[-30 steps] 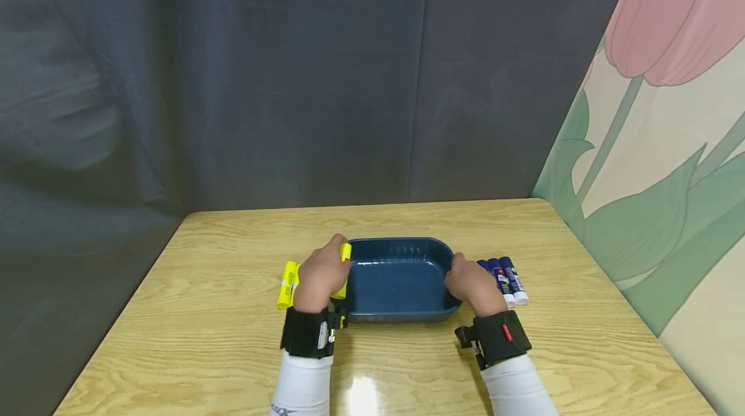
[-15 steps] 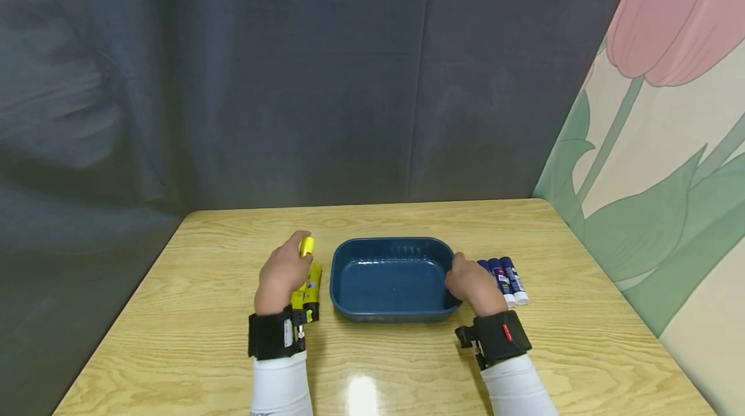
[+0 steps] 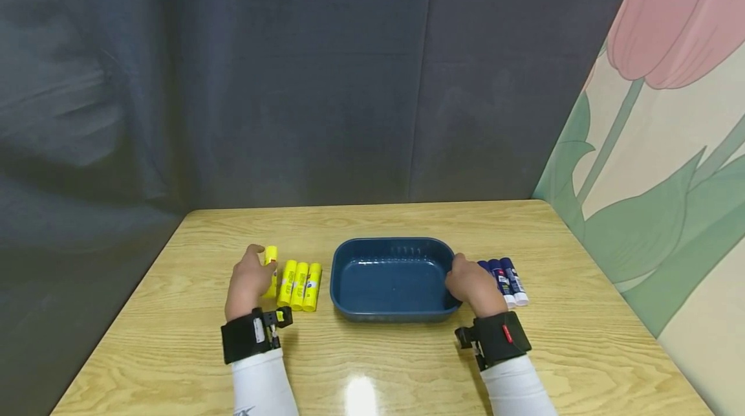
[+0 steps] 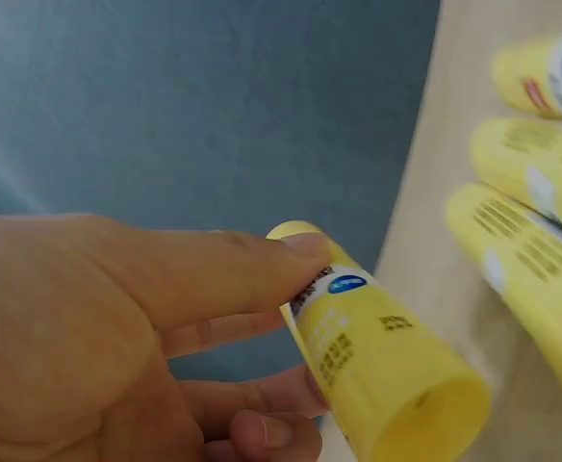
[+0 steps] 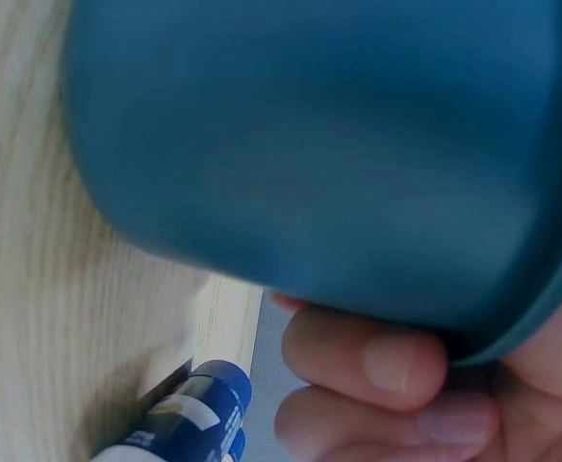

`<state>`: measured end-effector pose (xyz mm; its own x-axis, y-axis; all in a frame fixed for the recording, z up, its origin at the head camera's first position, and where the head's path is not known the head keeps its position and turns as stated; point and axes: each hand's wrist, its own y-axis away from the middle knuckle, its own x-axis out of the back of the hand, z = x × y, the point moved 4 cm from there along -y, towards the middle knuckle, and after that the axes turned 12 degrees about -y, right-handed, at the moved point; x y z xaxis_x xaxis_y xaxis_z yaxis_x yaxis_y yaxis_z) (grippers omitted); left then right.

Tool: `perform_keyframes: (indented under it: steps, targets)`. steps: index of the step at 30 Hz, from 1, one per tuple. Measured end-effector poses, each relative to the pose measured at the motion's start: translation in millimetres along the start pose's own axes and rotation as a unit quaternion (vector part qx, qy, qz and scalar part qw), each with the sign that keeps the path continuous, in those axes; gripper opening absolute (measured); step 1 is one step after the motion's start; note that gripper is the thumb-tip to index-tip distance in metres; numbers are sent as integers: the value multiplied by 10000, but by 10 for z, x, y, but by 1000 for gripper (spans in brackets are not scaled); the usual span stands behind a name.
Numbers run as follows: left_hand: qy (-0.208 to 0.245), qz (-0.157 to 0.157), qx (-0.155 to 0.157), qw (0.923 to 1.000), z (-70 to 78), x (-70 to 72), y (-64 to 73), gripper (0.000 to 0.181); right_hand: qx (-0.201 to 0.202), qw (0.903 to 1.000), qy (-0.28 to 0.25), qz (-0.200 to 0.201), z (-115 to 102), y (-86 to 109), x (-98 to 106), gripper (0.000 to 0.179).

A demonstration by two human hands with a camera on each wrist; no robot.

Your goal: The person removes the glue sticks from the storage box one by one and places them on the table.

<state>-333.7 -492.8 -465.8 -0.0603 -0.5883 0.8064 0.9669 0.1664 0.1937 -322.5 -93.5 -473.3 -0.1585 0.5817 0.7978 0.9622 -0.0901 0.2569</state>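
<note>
My left hand pinches a yellow glue stick between thumb and fingers, at the left end of a row of three more. Those yellow glue sticks lie side by side, left of a dark blue rectangular dish. In the left wrist view, the held stick is tilted with one end toward the camera. The dish's right side is gripped by my right hand, with curled fingers under its rim. Several dark blue glue sticks with white ends lie just right of that hand, which partly covers them.
A light wood-grain table bears everything. A dark curtain hangs along its back and left sides. On the right stands a wall painted with a pink tulip.
My left hand has moved left with the yellow glue stick, from the dish's left side past the three others, which now show fully. The right hand and dish have stayed put.
</note>
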Motion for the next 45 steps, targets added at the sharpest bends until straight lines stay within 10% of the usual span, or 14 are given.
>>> perform_keyframes:
  steps: [19,45]
  targets:
    - [356,-67,461,9983,-221,-290,-194,42,118,9999,65,29,-12,3,-2,52]
    - [348,-235,476,9980,-230,-274,-198,45,58,10000,39,-1,-23,11,-20,52]
